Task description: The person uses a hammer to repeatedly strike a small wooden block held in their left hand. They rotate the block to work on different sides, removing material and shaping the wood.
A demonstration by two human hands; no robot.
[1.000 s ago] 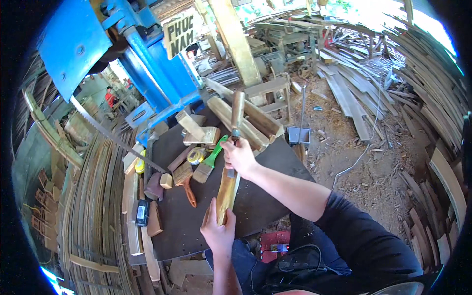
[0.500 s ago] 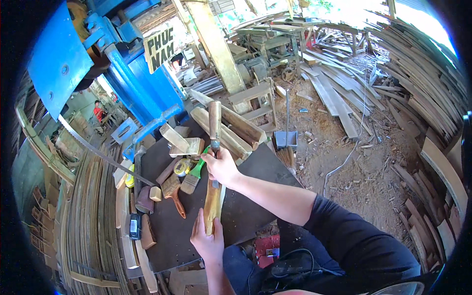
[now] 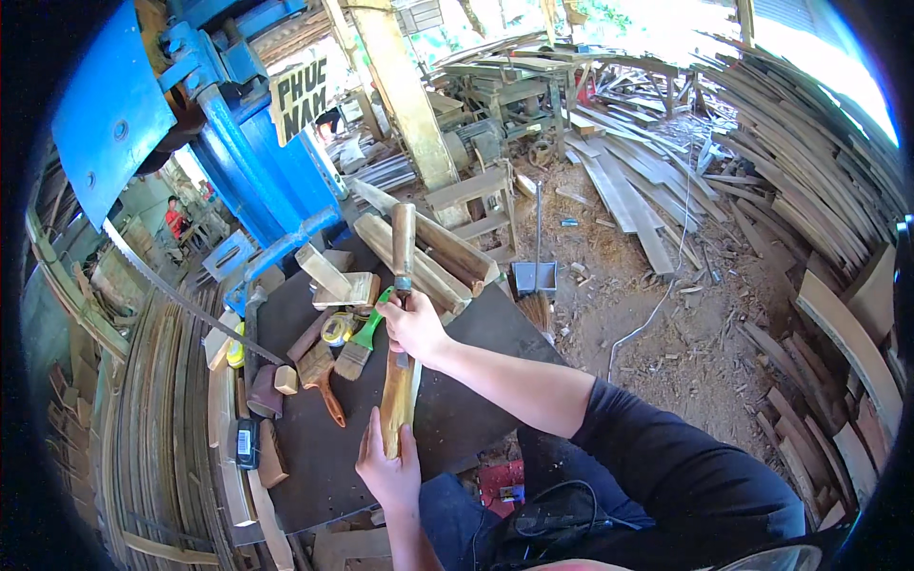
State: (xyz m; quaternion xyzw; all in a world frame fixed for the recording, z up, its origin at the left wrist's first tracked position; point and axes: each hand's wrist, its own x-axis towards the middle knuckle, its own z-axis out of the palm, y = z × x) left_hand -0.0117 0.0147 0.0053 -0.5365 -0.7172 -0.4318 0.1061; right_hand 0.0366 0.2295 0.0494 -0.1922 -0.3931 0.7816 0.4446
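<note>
Head view placed our left hand (image 3: 388,471) at the lower middle of the frame, thumb and fingers pinching the near end of a wood strip (image 3: 400,400). Above it, our right hand (image 3: 416,328) was curled round a chisel (image 3: 404,238), its blade over the strip and its handle pointing up-frame. We judged that a firm grip, a low blade angle and left fingers well clear of the edge would serve best. On the dark table (image 3: 466,409), the green brush (image 3: 353,362) lay close by our right hand, leaving little room leftward; the brown brush (image 3: 317,364) and tape roll (image 3: 336,329) sat beyond it. Timbers (image 3: 438,284) crowded the space behind the handle. A saw blade (image 3: 176,300) slanted down from the blue machine (image 3: 262,171) at upper left; planks (image 3: 619,190) littered the upper right.
</note>
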